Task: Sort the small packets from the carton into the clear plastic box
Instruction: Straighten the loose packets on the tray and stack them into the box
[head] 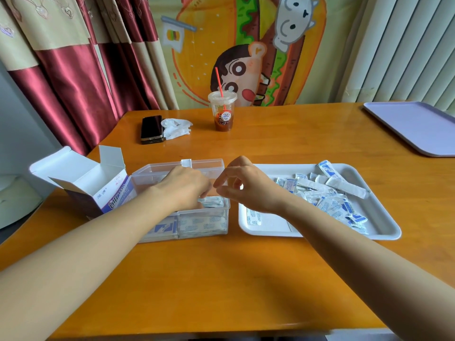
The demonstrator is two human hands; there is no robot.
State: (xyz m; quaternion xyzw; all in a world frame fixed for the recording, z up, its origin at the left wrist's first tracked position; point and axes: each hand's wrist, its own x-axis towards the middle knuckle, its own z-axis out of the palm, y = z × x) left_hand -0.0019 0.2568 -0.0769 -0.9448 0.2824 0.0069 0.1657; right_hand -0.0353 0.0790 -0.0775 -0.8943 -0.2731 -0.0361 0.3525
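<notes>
Working over a broad wooden worktop [221, 279], with a lilac tray [418, 129] lying at the far right edge, well apart from the action. Nearer, a white tray [278, 166] heaped with loose packets [332, 203], mostly toward its right half. Just beside it to the left, the clear plastic box [204, 164], lid tipped back, flat stacks showing through the front wall. Touching the box's left side, the opened carton [81, 178], flaps up, no packets visible in its mouth from this angle. Left hand [183, 187] reaching down into the box, fingers [202, 198] curled onto the stacked packets [213, 201] in the right-hand compartment; pinching or merely pressing, impossible to say. Right hand [248, 190] hovering between box and white tray, fingers [221, 183] loosely bent, thumb and forefinger close together, nothing visibly held. Probably mid-placement: squaring a packet onto its pile. To do it well, press the stack flat and flush against the wall before letting go, keep like with like in each compartment, and take only one packet at a time from the tray, since thin sachets slide and fan easily. Farther back, a cup [223, 114] with a red straw, a dark phone [152, 129] and a crumpled white tissue [176, 127], all out of reach's way.
</notes>
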